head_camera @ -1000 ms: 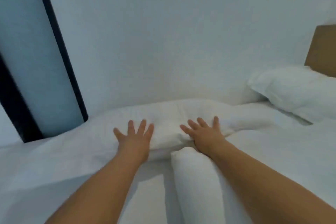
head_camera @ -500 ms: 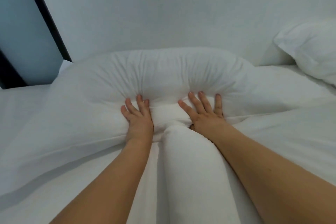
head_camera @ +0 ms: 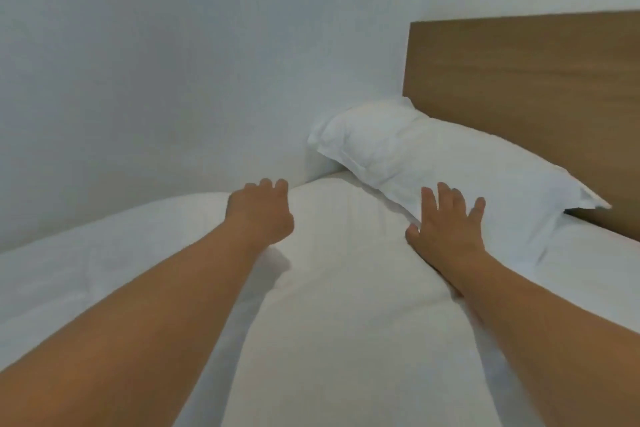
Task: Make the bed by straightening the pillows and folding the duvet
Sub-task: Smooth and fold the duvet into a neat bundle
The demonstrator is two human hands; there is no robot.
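Plain pale grey-white wall [head_camera: 166, 62] fills the background beyond and above the fingers [head_camera: 446, 194], without marks or fittings. A flat wooden headboard [head_camera: 526, 87], mid-brown with a faint horizontal grain, stands beyond and right of the fingers, its left edge meeting the wall. Lighting is soft and even, casting only weak shadows.

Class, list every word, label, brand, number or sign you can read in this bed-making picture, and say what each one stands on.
None: no readable text anywhere in the view.
The pillow, the folded duvet and the wooden headboard are plain, with no tag or print showing.
The wall is bare too.
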